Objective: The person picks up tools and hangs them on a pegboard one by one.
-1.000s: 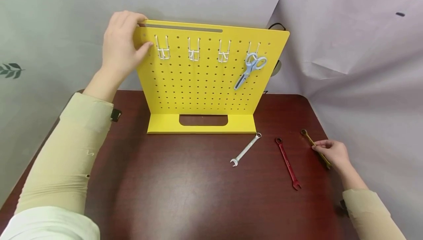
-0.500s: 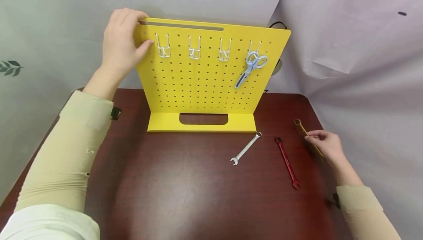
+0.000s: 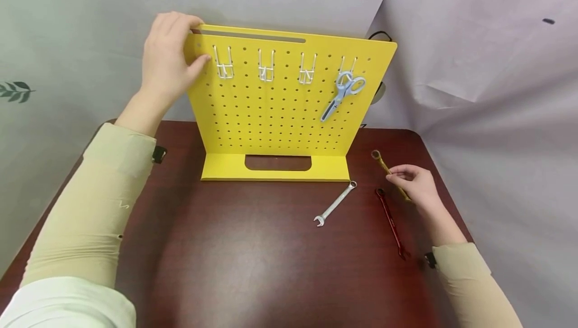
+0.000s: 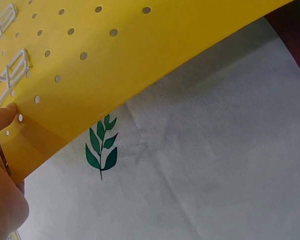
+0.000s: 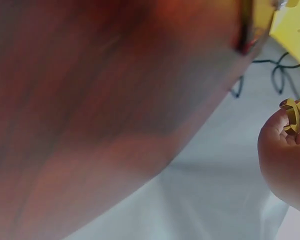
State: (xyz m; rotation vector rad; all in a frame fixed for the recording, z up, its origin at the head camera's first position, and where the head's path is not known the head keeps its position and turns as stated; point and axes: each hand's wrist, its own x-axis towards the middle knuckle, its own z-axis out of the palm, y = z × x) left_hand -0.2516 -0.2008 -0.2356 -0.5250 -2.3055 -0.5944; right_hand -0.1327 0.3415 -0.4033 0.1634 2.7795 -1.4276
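A yellow pegboard stands upright on the table. My left hand grips its top left corner, with the thumb on the front face and the other fingers over the top edge. In the left wrist view the thumb presses near the holes. My right hand pinches a gold combination wrench by its middle, above the right side of the table. Its open end shows beyond the hand in the right wrist view. A red wrench lies below that hand, and a silver wrench lies farther left.
Light blue scissors hang from the rightmost of several white wire hooks on the board. A black cable shows behind the board. Pale cloth borders the dark red table.
My right hand has lifted the gold wrench from the table's right edge and carried it left and toward the board. The left hand keeps its grip on the board's corner.
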